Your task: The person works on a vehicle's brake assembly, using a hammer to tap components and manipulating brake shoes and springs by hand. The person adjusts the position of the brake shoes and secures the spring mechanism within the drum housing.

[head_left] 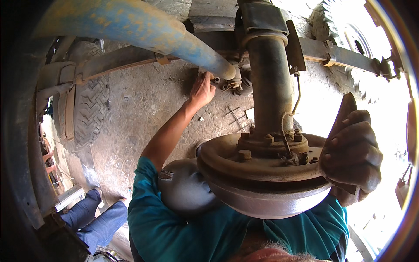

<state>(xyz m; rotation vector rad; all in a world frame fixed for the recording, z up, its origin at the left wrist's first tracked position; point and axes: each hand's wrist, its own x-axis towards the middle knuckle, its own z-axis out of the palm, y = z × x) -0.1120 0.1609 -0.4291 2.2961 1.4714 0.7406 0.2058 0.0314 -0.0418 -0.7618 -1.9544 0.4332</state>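
Note:
My left arm reaches forward over the floor. My left hand (202, 91) has its fingers bent together beside a small round metal part (217, 80), near a bottle-shaped jack (235, 82); what the fingertips hold is hidden. On the right my right hand (352, 153) is closed around a dark, flat, tapered piece (347, 108), at the edge of a rusty brake drum (270, 205). Above the drum lies a backing plate (218, 157) with bolts, fixed to a thick axle tube (271, 87). A thin brake line (286, 131) runs down to the plate.
A worn blue pipe (131, 26) slants in from the upper left, ending near the jack. A long leaf spring (118, 62) crosses behind. Treaded tyres (92, 109) stand at the left and far right. A crossed metal rod tool (237, 118) lies on the floor. Another person's jeans (102, 222) show lower left.

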